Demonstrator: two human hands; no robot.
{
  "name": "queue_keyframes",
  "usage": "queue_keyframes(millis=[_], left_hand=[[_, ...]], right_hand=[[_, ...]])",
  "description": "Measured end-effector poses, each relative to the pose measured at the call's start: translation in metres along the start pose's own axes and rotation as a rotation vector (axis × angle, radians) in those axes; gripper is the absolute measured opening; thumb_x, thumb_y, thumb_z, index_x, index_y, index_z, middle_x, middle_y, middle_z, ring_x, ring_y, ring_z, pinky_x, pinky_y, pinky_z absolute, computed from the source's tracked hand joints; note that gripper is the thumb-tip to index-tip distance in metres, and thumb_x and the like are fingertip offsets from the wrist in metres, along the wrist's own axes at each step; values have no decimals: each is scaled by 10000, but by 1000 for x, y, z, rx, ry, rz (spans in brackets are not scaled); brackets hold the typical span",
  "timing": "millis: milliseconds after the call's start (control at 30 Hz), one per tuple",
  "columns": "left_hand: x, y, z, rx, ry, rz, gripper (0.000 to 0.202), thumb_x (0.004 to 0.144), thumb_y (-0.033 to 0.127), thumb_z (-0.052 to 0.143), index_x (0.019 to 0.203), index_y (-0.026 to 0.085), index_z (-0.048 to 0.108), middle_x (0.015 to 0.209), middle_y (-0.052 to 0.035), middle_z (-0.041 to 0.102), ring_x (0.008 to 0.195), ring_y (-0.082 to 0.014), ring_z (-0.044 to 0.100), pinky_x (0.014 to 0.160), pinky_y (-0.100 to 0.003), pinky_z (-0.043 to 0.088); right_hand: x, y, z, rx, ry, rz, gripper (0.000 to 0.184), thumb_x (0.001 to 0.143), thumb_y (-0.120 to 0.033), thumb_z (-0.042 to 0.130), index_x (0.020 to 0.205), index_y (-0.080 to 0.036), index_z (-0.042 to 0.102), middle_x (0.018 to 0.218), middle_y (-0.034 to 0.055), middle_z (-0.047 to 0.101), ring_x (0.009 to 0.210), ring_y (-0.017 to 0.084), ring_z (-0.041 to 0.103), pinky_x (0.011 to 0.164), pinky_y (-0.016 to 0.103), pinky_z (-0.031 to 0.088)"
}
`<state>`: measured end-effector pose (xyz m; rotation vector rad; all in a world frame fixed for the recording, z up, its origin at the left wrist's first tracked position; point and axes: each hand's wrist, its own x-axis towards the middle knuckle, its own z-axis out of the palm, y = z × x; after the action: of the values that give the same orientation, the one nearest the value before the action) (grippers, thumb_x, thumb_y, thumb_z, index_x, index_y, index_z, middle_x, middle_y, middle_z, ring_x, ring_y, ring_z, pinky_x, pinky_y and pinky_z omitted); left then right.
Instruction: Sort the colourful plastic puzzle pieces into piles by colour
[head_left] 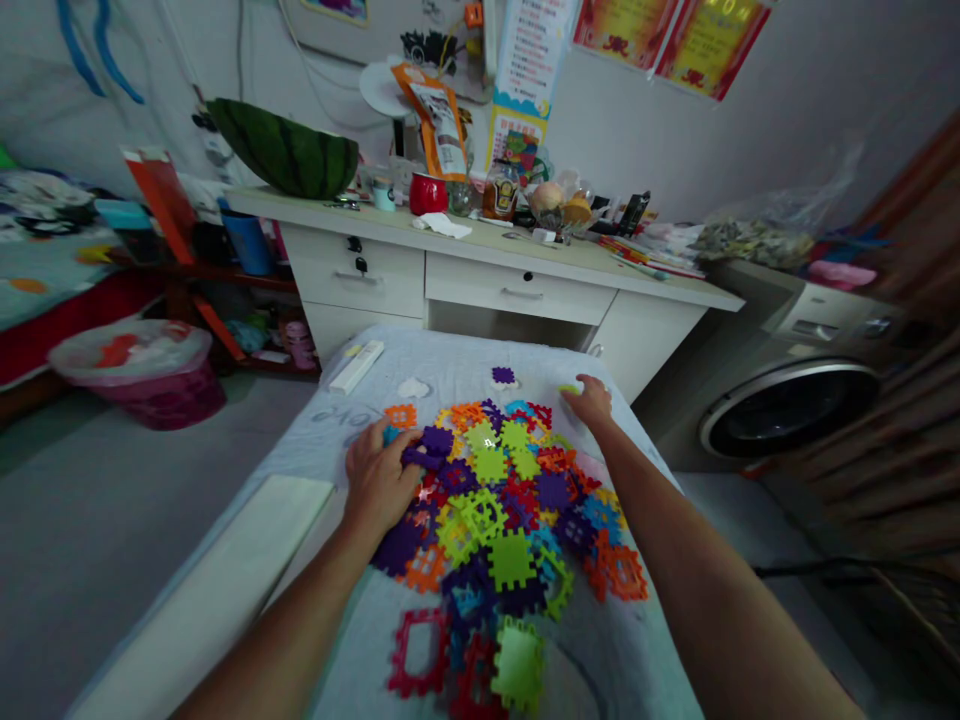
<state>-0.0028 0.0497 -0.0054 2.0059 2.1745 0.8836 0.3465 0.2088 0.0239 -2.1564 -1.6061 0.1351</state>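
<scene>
A heap of colourful interlocking plastic puzzle tiles (501, 510) lies on a pale cloth-covered table (442, 365). My left hand (379, 482) rests on the heap's left edge, its fingers closed on a purple tile (429, 448) with a bit of blue under them. At the far right corner my right hand (589, 400) is stretched out, its fingertips pinching a small green tile (568, 389). One purple tile (503, 376) lies apart near the far edge.
A white box (357, 366) and a crumpled tissue (412, 388) sit at the table's far left. Beyond stands a cluttered white desk (480, 262) with a halved watermelon (285, 152). A washing machine (795, 385) is at right, a pink lined bin (142, 370) at left.
</scene>
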Motion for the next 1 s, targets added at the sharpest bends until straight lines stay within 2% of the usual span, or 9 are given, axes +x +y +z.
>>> queue_keyframes(millis=[100,167,333,467,567,700,867,1000], left_hand=[[-1,0,0,-44,5,8,336,812,218,512,1082,269,706,1403,-103,427,1327,-344,399,1098,-543,312],[-1,0,0,-77,4,16,317,810,224,512,1053,267,711,1397,-95,435,1323,-336,406,1098,-535,316],[0,-1,-1,-98,-20,21,306,788,232,535,1045,254,700,1372,-96,460,1309,-325,422,1099,-516,322],[1,-1,-1,-73,-40,14,338,763,221,553,1070,256,690,1364,-97,462,1298,-327,433,1097,-507,327],[1,-1,-1,-58,-40,13,345,757,220,556,1074,255,690,1355,-93,470,1283,-323,446,1096,-496,332],[1,-1,-1,-50,-40,18,370,740,207,556,1083,247,689,1358,-100,470,1286,-328,443,1089,-493,339],[1,0,-2,-40,-50,15,373,746,221,554,1093,256,685,1353,-97,465,1283,-328,441,1088,-497,329],[1,2,-4,-34,-50,10,358,747,206,550,1077,265,675,1335,-81,481,1276,-312,445,1087,-495,329]], right_hand=[[13,22,6,-119,-70,139,807,746,-609,640,1435,-249,421,1475,180,367,1323,413,385,1043,560,330],[19,28,9,-169,-119,139,823,730,-667,625,1417,-250,449,1469,192,363,1324,438,377,1041,580,320],[31,28,8,-205,-192,19,609,751,-576,649,1257,-242,593,1364,145,474,1239,363,488,1017,485,381],[33,36,3,-237,-193,11,630,701,-590,704,1221,-248,606,1332,141,485,1209,352,509,974,453,421],[34,42,2,-252,-185,-43,616,705,-562,721,1198,-211,609,1236,152,545,1198,314,522,984,408,417],[38,40,2,-289,-219,-24,617,714,-560,711,1179,-172,596,1165,156,594,1167,301,547,962,392,433],[41,32,0,-325,-214,10,761,686,-563,729,1303,-180,501,1256,172,547,1209,328,517,963,433,430],[35,28,-2,-298,-181,0,696,677,-527,743,1261,-204,545,1277,171,522,1201,345,515,952,447,431]])
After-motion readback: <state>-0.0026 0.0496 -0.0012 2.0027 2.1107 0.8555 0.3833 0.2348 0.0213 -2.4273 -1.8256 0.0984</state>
